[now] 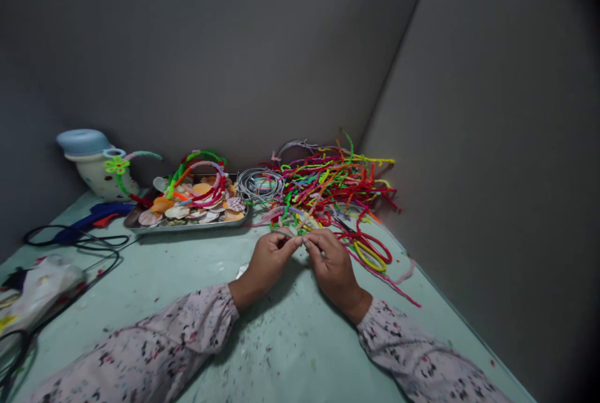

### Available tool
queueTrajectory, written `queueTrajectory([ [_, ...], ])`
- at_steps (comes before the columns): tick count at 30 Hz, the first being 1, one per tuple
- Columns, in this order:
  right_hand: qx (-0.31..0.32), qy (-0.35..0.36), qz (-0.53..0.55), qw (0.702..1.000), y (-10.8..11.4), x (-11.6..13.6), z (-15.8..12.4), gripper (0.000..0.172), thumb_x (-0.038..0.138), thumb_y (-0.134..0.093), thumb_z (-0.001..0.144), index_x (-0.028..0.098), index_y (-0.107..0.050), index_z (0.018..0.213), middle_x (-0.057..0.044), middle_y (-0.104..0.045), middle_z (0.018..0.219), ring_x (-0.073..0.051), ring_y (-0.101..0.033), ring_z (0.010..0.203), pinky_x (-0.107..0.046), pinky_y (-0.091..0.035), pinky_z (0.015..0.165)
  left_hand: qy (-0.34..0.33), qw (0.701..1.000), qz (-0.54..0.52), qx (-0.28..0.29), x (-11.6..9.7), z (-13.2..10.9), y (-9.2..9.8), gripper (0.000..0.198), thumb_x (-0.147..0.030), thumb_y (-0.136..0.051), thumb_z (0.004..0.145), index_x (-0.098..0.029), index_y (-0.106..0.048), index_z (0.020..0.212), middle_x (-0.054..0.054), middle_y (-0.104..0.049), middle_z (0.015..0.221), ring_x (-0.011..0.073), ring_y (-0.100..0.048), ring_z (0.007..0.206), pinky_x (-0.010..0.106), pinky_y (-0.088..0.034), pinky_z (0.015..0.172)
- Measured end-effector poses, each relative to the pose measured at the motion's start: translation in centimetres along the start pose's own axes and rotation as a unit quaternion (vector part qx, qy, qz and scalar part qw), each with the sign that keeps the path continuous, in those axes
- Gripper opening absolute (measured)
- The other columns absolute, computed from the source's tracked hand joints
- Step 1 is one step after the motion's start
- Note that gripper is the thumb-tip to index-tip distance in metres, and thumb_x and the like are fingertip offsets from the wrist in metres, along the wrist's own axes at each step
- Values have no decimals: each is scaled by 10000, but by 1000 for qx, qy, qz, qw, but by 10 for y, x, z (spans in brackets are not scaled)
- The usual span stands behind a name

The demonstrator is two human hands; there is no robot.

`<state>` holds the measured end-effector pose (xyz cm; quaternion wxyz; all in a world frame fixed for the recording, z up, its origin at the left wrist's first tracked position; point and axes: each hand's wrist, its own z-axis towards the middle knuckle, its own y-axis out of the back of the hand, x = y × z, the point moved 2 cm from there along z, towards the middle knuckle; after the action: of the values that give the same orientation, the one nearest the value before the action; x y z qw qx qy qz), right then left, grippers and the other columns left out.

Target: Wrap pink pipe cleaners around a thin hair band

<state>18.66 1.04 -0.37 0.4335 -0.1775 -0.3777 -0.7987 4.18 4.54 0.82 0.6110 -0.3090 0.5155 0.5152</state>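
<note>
My left hand [274,259] is closed in a pinch, with a short curve of a thin grey strand [282,233] showing at its fingers. Thumb to thumb with it, my right hand [330,265] pinches too, and what lies between its fingertips is too small to make out. Just beyond the hands spreads a tangled heap of colourful pipe cleaners [328,181]. Scissors with red and yellow handles [372,256] lie right of my right hand. A coil of silvery-grey wire-like loops [260,185] rests behind my left hand.
A metal tray [187,228] holds shells, with pipe-cleaner-wrapped hoops [206,169] on top. At the back left stands a cup with a blue lid [84,142], a blue tool [87,223] before it. A black cable [105,265] and a plastic bag [44,287] lie left. Grey partitions border the table.
</note>
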Motion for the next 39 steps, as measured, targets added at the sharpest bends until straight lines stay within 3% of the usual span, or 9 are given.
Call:
queueTrajectory([
  [10, 3, 0, 2, 1000, 0, 1, 0, 170, 194, -500, 930, 220, -658, 987, -57, -627, 949, -182, -588, 933, -330, -486, 845, 19, 1000, 0, -14, 2, -1, 0, 340, -391, -600, 803, -139, -589, 574, -9, -517, 583, 111, -448, 584, 231, -353, 569],
  [18, -5, -21, 7, 1000, 1, 1, 3, 181, 224, -495, 935, 233, -662, 1005, -56, -645, 975, -190, -593, 956, -353, -489, 866, 52, 997, -48, -15, 2, -2, 0, 328, -428, -627, 799, -125, -645, 675, -22, -514, 562, 95, -415, 542, 225, -330, 529],
  [23, -11, -40, 18, 999, 2, 1, 2, 232, 235, -514, 918, 241, -618, 1125, -72, -623, 1081, -207, -575, 1037, -378, -481, 904, 81, 991, -107, -17, 7, -3, 2, 328, -444, -612, 814, -131, -640, 722, -48, -440, 541, 70, -349, 487, 211, -263, 460],
  [32, -74, -90, 13, 993, 3, -7, 1, 267, 230, -531, 880, 214, -552, 1146, -99, -539, 1150, -206, -562, 981, -331, -514, 767, 126, 967, -215, -53, 13, -1, 2, 349, -466, -658, 760, -144, -553, 674, -51, -445, 552, 61, -366, 465, 198, -257, 422],
  [36, -124, -93, 4, 988, 6, -8, 1, 155, 260, -544, 879, 199, -547, 1021, -70, -547, 1010, -186, -548, 889, -313, -488, 749, 113, 967, -222, -44, 12, -2, 1, 345, -468, -653, 773, -139, -576, 701, -48, -442, 553, 59, -355, 466, 196, -248, 422],
  [39, -83, -100, 27, 991, 4, -8, 1, 118, 305, -529, 898, 198, -566, 864, -20, -557, 811, -155, -534, 740, -277, -462, 671, 107, 971, -211, -34, 12, -2, 0, 357, -482, -648, 776, -137, -591, 702, -49, -428, 550, 60, -343, 469, 201, -249, 428],
])
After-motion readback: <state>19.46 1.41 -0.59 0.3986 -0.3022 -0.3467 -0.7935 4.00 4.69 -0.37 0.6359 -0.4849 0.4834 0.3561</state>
